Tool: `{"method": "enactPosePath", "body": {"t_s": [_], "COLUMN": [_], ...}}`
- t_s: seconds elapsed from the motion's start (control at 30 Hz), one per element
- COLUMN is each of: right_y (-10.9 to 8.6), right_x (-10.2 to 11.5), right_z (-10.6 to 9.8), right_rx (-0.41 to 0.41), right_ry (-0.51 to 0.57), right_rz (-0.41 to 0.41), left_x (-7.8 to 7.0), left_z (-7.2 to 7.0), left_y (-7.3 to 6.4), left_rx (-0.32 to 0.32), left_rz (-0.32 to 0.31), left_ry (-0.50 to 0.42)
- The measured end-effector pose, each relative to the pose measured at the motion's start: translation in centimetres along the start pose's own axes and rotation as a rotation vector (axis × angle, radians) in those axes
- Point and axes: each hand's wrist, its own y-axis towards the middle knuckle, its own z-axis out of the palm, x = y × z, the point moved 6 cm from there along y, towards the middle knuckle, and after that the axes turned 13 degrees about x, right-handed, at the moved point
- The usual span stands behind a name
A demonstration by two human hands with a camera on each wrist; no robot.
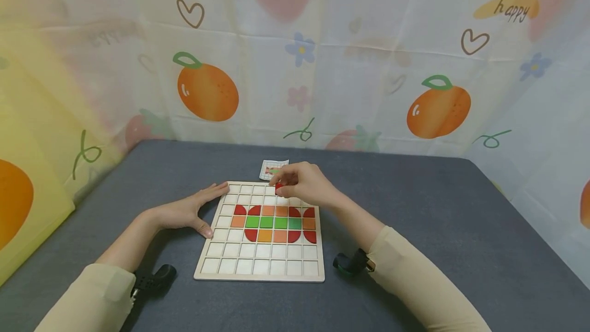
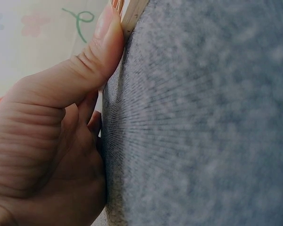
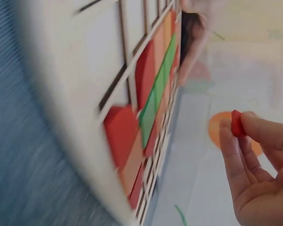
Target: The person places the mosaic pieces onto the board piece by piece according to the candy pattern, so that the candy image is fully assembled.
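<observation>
A square white board [image 1: 258, 276] with a wooden grid lies on the dark table. Three of its middle rows hold red round-edged tiles [image 1: 310, 236], green square tiles [image 1: 266, 222] and orange square tiles [image 1: 265, 236]. Between thumb and fingertips, my right hand [image 1: 306, 183] pinches a small red block [image 3: 237, 123] over the board's far rows. My left hand [image 1: 181, 213] touches the board's left edge, fingers at the far left corner and thumb lower down. In the left wrist view, the thumb [image 2: 99, 56] lies against the wooden edge.
Just beyond the board's far edge lies a small card [image 1: 266, 168] printed with a coloured grid pattern, partly hidden by the right hand. A patterned cloth [image 1: 350, 81] with fruit prints hangs behind the grey table [image 1: 415, 209]. Dark devices are strapped to both wrists.
</observation>
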Motion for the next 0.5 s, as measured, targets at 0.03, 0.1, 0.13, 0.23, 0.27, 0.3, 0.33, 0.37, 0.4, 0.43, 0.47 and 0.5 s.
{"method": "enactPosePath", "body": {"t_s": [0.03,0.1,0.13,0.23,0.27,0.3,0.33,0.37,0.4,0.43,0.47,0.5], "right_y": [0.2,0.6,0.8,1.4,1.7,1.9,2.1,2.3,2.5,2.7,2.8,3.0], "right_x": [0.3,0.6,0.8,1.3,1.4,1.5,1.7,1.9,2.0,2.2,2.4,2.6], "right_z": [0.0,0.2,0.3,1.0,1.3,1.7,2.0,2.4,2.8,3.1,3.5,3.8], "right_rx": [-0.018,-0.047,-0.057,-0.056,-0.045,-0.031,-0.019,-0.004,0.009,0.021,0.034,0.048], "right_ry": [0.010,0.033,0.040,0.077,0.092,0.101,0.104,0.109,0.105,0.099,0.088,0.074], "right_rz": [-0.001,0.003,0.008,0.027,0.034,0.037,0.037,0.034,0.028,0.020,0.012,0.003], "left_x": [0.0,0.0,0.1,0.1,0.1,0.1,0.1,0.1,0.1,0.1,0.0,0.0], "left_z": [0.0,0.0,0.0,0.1,0.1,0.1,0.1,0.1,0.1,0.1,0.1,0.1], "left_y": [0.0,0.0,0.0,0.1,0.1,0.1,0.1,0.1,0.1,0.1,0.1,0.1], "left_rx": [0.001,0.003,0.004,0.003,0.002,0.000,-0.002,-0.003,-0.004,-0.005,-0.005,-0.004], "left_rz": [-0.002,-0.007,-0.011,-0.021,-0.023,-0.026,-0.026,-0.025,-0.025,-0.024,-0.021,-0.018], "left_ry": [0.000,-0.001,-0.002,-0.007,-0.009,-0.010,-0.009,-0.010,-0.009,-0.008,-0.007,-0.007]}}
